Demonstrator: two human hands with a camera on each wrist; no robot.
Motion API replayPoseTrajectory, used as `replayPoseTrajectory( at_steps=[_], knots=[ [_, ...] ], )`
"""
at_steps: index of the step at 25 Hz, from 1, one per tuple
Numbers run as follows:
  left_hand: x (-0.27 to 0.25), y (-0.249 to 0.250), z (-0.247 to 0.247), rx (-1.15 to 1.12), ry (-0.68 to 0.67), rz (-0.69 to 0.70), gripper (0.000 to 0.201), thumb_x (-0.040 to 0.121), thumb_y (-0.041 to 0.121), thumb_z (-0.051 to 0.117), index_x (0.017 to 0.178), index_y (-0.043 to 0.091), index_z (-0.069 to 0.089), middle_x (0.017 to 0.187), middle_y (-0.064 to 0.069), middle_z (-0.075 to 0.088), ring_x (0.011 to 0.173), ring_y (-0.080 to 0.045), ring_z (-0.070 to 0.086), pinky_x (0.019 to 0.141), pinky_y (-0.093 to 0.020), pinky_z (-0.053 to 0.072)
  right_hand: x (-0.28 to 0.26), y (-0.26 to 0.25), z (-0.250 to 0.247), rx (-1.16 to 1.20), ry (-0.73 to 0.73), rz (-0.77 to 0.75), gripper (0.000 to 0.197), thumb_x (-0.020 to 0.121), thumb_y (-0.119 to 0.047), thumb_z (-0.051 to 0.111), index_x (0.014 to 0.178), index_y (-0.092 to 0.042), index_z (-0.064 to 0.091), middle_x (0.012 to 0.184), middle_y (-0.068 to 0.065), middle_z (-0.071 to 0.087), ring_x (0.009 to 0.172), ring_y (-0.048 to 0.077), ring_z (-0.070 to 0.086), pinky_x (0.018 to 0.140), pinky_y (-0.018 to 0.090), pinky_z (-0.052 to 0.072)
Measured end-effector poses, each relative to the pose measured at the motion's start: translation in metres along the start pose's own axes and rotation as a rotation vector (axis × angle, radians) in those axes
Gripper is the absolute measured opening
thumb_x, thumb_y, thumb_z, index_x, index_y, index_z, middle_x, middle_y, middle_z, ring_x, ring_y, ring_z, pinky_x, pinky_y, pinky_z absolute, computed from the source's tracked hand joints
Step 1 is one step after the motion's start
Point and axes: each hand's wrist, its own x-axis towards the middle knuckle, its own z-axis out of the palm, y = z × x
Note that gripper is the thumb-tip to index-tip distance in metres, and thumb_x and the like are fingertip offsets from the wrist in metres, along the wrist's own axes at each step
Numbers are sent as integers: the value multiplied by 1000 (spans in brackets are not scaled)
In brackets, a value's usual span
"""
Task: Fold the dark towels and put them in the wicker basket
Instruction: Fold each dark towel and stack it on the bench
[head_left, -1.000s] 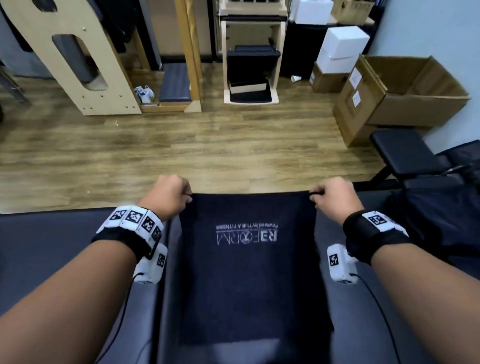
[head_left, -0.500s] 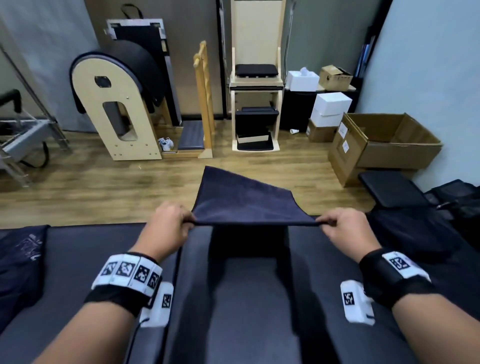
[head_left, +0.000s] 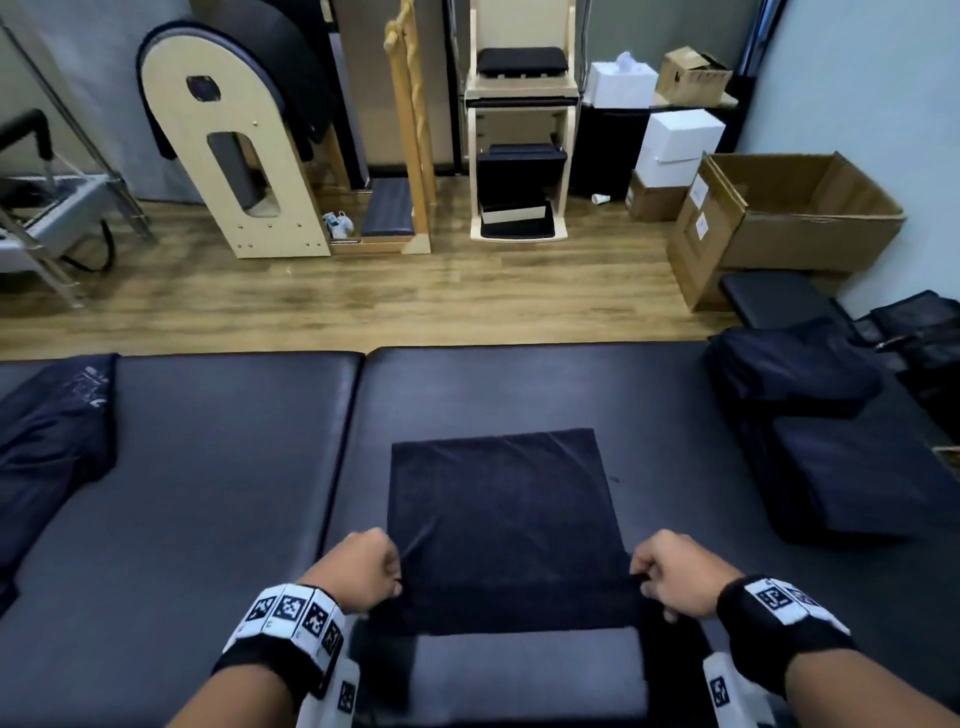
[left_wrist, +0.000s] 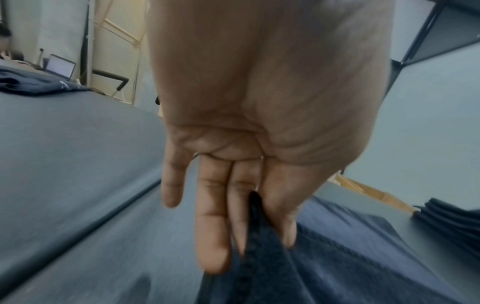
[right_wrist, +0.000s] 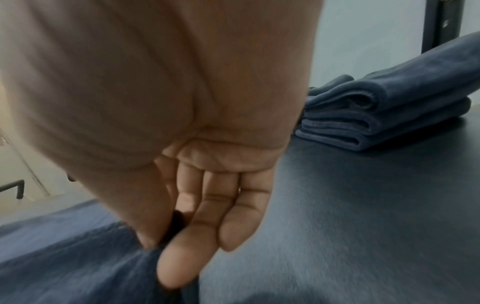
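A dark towel (head_left: 501, 519) lies spread flat on the black padded table (head_left: 234, 467), logo side not showing. My left hand (head_left: 387, 577) pinches its near left corner between thumb and fingers. My right hand (head_left: 641, 574) pinches the near right corner the same way. In the left wrist view the left hand (left_wrist: 259, 236) clamps the towel's edge (left_wrist: 272, 273). In the right wrist view the right hand (right_wrist: 166, 242) nips the towel's corner (right_wrist: 78, 257). A sliver of tan woven material (head_left: 949, 457) at the far right edge may be the wicker basket.
A stack of folded dark towels (head_left: 841, 467) (right_wrist: 389, 115) sits on the table's right side. Unfolded dark towels (head_left: 47, 441) lie heaped at the left end. Beyond the table are a wooden floor, exercise equipment and cardboard boxes (head_left: 779, 218).
The towel was held up by its top edge, then flung forward. It now lies flat on the table, and both hands have come down low near the front edge.
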Motion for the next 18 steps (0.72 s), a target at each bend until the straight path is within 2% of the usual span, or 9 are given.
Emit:
replayPoseTrajectory(
  at_steps=[2, 3, 5, 8, 10, 12, 14, 16, 18],
  knots=[
    [5, 0, -10, -29, 79, 12, 27, 78, 20, 71, 58, 19, 54, 59, 11, 57, 72, -11, 60, 66, -18, 41, 5, 0, -13, 12, 76, -13, 14, 85, -10, 63, 81, -23, 67, 68, 3, 74, 53, 9, 71, 59, 20, 55],
    [9, 2, -17, -46, 138, 15, 30, 79, 19, 71, 55, 21, 52, 59, 11, 56, 73, -13, 61, 67, -19, 41, 10, -3, -24, 32, 132, -11, 16, 86, -9, 64, 80, -24, 66, 63, 2, 73, 53, 9, 70, 62, 22, 56],
    [22, 4, -35, -81, 257, 6, 28, 80, 19, 70, 58, 27, 55, 65, 8, 62, 81, -18, 65, 72, -23, 47, 22, -14, -47, 90, 251, -26, 17, 86, -7, 65, 80, -22, 66, 60, 0, 72, 52, 9, 70, 67, 25, 58],
    [50, 5, -65, -141, 359, -18, 23, 81, 22, 68, 61, 28, 58, 75, -2, 70, 87, -25, 67, 79, -33, 54, 52, -34, -78, 190, 381, -50, 18, 88, -4, 62, 81, -20, 67, 68, -1, 72, 53, 9, 70, 70, 24, 59],
    [70, 6, -79, -139, 431, -16, 14, 85, 23, 64, 71, 25, 62, 84, -7, 71, 92, -31, 65, 81, -37, 54, 73, -43, -88, 279, 452, -20, 23, 90, -4, 53, 91, -21, 69, 77, 0, 73, 66, 11, 73, 77, 19, 58],
    [88, 2, -81, -149, 532, -22, 8, 89, 20, 58, 91, 20, 66, 95, -11, 71, 98, -36, 63, 83, -39, 52, 89, -46, -84, 311, 503, 20, 28, 90, -8, 52, 105, -21, 72, 86, 3, 76, 90, 21, 72, 91, 26, 55],
    [106, -4, -73, -127, 514, -4, 13, 88, 17, 56, 97, 16, 66, 101, -12, 70, 102, -36, 62, 87, -39, 52, 101, -44, -67, 203, 444, 48, 24, 87, -15, 62, 107, -22, 74, 92, 1, 77, 101, 24, 69, 95, 28, 51],
    [122, -10, -57, -44, 400, 58, 15, 85, 17, 60, 99, 15, 66, 105, -9, 67, 106, -32, 61, 91, -37, 49, 105, -42, -42, 100, 318, 74, 22, 84, -22, 69, 104, -26, 74, 99, -3, 75, 104, 22, 69, 94, 28, 52],
    [136, -14, -43, 54, 291, 101, 30, 83, 21, 65, 113, 18, 63, 118, -5, 60, 115, -28, 54, 96, -38, 47, 107, -40, -22, 44, 276, 103, 26, 83, -28, 71, 108, -29, 70, 111, -3, 68, 108, 23, 66, 94, 34, 53]
  ],
)
